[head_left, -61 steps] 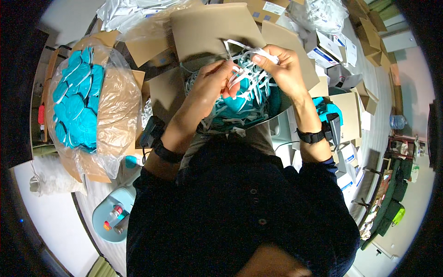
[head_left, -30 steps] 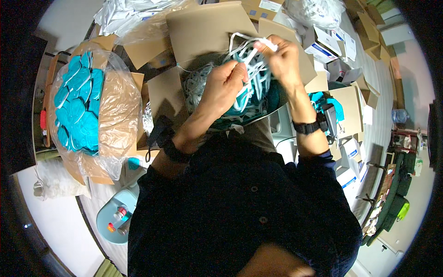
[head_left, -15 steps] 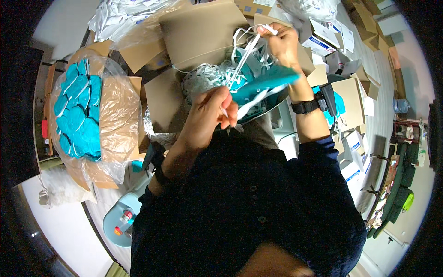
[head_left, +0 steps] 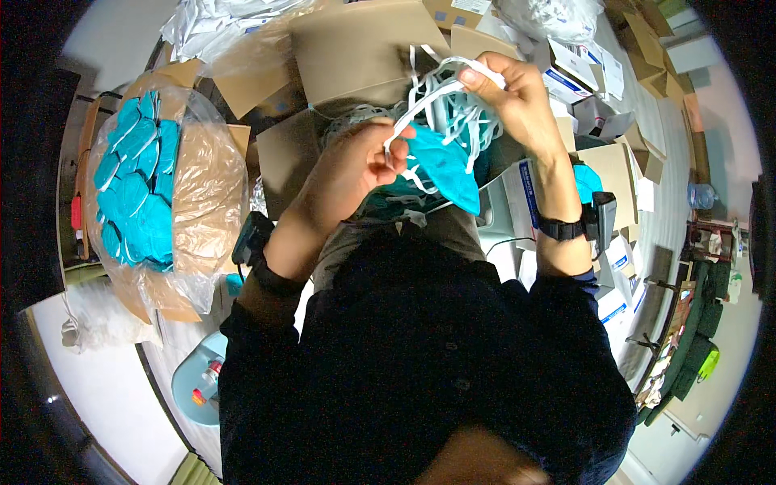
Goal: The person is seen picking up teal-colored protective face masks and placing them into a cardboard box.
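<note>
Over an open cardboard box (head_left: 368, 52) I hold white elastic straps (head_left: 428, 99) stretched between my two hands. My right hand (head_left: 505, 90) is closed round a bunch of them, thumb on top. My left hand (head_left: 356, 158) pinches the other end of the straps between its fingers. A teal face mask (head_left: 443, 166) hangs below, between the hands, with its pointed end toward me. More white straps dangle beside it. The box behind holds further straps and teal masks, partly hidden by my hands.
On the left, a plastic-lined carton (head_left: 212, 194) holds stacked teal masks (head_left: 137, 198). Small white boxes (head_left: 562, 77) and open cartons crowd the right side. A pale blue stool (head_left: 190, 380) carrying a bottle stands at lower left. White packaging (head_left: 218, 28) is piled at the back left.
My left hand has risen and moved slightly left; my right hand has come down a little toward the right. The mask has swung from lying sideways to hanging downward.
</note>
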